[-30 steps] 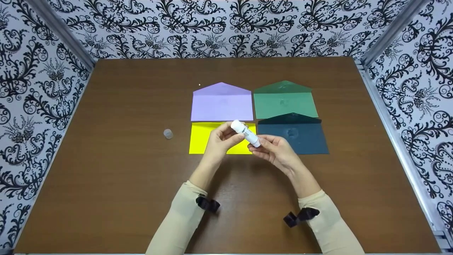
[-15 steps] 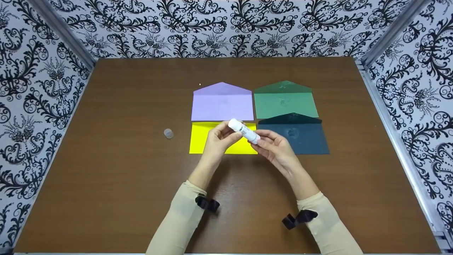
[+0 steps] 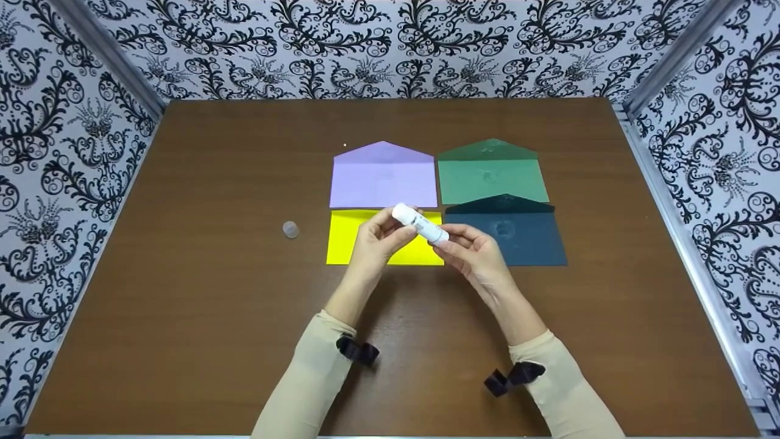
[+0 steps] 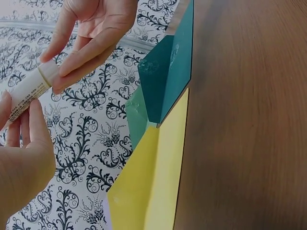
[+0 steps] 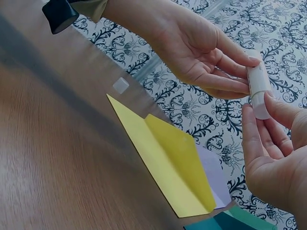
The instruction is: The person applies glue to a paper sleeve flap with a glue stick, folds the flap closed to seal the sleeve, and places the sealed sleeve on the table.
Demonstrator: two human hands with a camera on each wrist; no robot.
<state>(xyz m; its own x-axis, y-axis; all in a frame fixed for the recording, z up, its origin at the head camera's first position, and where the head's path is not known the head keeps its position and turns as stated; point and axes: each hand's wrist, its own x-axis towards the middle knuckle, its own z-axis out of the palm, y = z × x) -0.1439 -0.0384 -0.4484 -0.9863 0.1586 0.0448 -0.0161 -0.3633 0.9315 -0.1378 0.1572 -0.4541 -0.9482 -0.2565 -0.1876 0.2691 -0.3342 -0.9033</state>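
A white glue stick (image 3: 420, 224) is held tilted above the envelopes, between both hands. My left hand (image 3: 379, 242) grips its barrel with thumb and fingers. At the lower right end, my right hand (image 3: 478, 256) pinches the base of the stick. In the left wrist view, printed text runs along the glue stick (image 4: 29, 93). Under the hands lies a yellow envelope (image 3: 350, 247), partly covered by them. To its right is a dark blue envelope (image 3: 533, 241), its flap open and a round shiny mark on its body.
Behind lie a lilac envelope (image 3: 384, 186) and a green envelope (image 3: 518, 183), both with flaps raised open. A small translucent cap (image 3: 290, 230) sits on the brown table (image 3: 201, 305), left of the yellow envelope. Patterned panels (image 3: 365, 49) stand around the back and sides.
The glue stick has shifted slightly up and to the left. The right hand's fingers have changed position around its base; the left hand has barely moved. Envelopes and cap stay put.
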